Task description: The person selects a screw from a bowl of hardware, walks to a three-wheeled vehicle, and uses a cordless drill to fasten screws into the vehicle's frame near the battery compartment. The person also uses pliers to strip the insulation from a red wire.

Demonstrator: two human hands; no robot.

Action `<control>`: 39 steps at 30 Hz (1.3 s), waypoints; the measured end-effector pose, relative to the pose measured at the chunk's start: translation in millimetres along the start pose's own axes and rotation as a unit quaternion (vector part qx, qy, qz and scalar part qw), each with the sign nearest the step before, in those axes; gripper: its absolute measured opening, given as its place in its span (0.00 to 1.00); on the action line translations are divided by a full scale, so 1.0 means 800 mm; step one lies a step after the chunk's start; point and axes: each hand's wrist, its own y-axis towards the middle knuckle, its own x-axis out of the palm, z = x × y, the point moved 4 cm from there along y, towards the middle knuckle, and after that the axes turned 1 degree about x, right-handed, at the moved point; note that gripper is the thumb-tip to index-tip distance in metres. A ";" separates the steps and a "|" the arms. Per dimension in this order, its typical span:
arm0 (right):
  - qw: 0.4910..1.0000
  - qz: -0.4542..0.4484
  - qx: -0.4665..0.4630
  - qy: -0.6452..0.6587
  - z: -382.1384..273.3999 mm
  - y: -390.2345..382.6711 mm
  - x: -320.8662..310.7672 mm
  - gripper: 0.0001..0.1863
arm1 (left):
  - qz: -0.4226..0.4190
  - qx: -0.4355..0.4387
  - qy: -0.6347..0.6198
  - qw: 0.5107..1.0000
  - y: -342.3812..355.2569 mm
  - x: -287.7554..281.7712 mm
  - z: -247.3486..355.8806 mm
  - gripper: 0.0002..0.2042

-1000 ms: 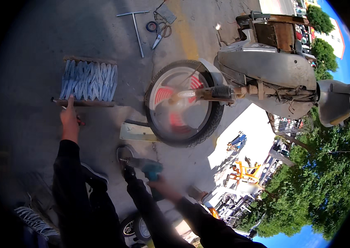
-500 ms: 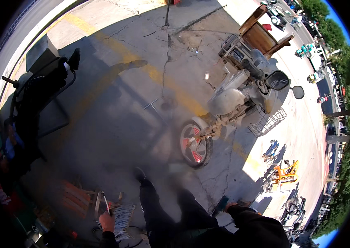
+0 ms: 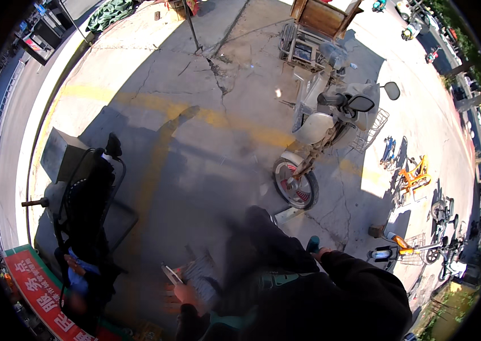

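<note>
Pavement [image 3: 206, 176], grey and largely shaded, occupies the middle of the head view; clock positions are taken from its centre, with 12 at the top edge. A worn grey scooter [image 3: 315, 128] stands at 2 o'clock, its front wheel [image 3: 296, 183] toward the centre. Between 8 and 9 o'clock, a person in dark clothing [image 3: 88, 199] occupies a dark-framed chair. A red sign [image 3: 36, 287] with a green border curves along the rim at 8 o'clock. At 9 o'clock, a grey metal box [image 3: 61, 156] stands just beyond the chair. Between 6 and 7 o'clock lies a pale corded panel [image 3: 200, 273], blurred, near the wearer's legs.

The left hand [image 3: 186, 294], at 7 o'clock, overlaps the panel's near left edge in the view; contact cannot be told. Its fingers are blurred, and how far they are open cannot be determined. The right hand [image 3: 324, 253], between 4 and 5 o'clock, has its fingers curled in on a teal tool [image 3: 313, 244], of which only the upper part shows. A slim pale strip [image 3: 171, 274] projects just beyond the left fingers; whether they grip it is unclear.
</note>
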 end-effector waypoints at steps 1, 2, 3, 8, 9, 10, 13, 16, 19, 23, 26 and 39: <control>1.000 -0.009 -0.001 0.013 -0.018 -0.005 0.003 0.39 | 0.013 0.026 0.022 0.999 0.033 -0.017 0.008 0.18; 1.000 -0.016 -0.001 0.024 -0.039 -0.006 -0.001 0.39 | 0.024 0.050 0.026 0.998 0.062 -0.040 0.024 0.17; 0.995 -0.074 -0.019 0.061 -0.075 -0.036 -0.030 0.38 | 0.044 0.074 0.035 0.996 0.098 -0.069 0.050 0.17; 0.969 -0.235 -0.007 0.071 -0.158 -0.016 -0.017 0.37 | 0.067 0.161 0.058 0.983 0.225 -0.207 0.221 0.16; 0.965 -0.250 -0.008 0.078 -0.183 -0.015 -0.030 0.37 | 0.073 0.177 0.046 0.980 0.245 -0.235 0.264 0.16; 0.969 -0.235 0.000 0.082 -0.207 -0.009 -0.050 0.37 | 0.079 0.190 0.032 0.978 0.269 -0.257 0.299 0.17; 0.986 -0.133 0.044 0.086 -0.279 0.003 -0.111 0.38 | 0.105 0.247 0.037 0.963 0.344 -0.313 0.387 0.17; 0.985 -0.073 0.043 0.153 -0.335 0.016 -0.214 0.38 | 0.107 0.281 0.003 0.954 0.398 -0.382 0.528 0.16; 0.966 0.008 -0.023 0.258 -0.404 0.011 -0.392 0.28 | 0.119 0.308 -0.032 0.943 0.448 -0.442 0.623 0.13; 0.910 0.197 -0.001 0.366 -0.469 0.025 -0.573 0.21 | 0.076 0.291 -0.101 0.948 0.499 -0.500 0.770 0.15; 0.863 0.270 0.005 0.427 -0.513 0.058 -0.656 0.21 | 0.093 0.338 -0.125 0.928 0.559 -0.515 0.853 0.14; 0.585 0.301 -0.056 0.751 -0.616 0.156 -0.948 0.15 | -0.022 0.457 -0.007 0.889 0.724 -0.504 1.308 0.13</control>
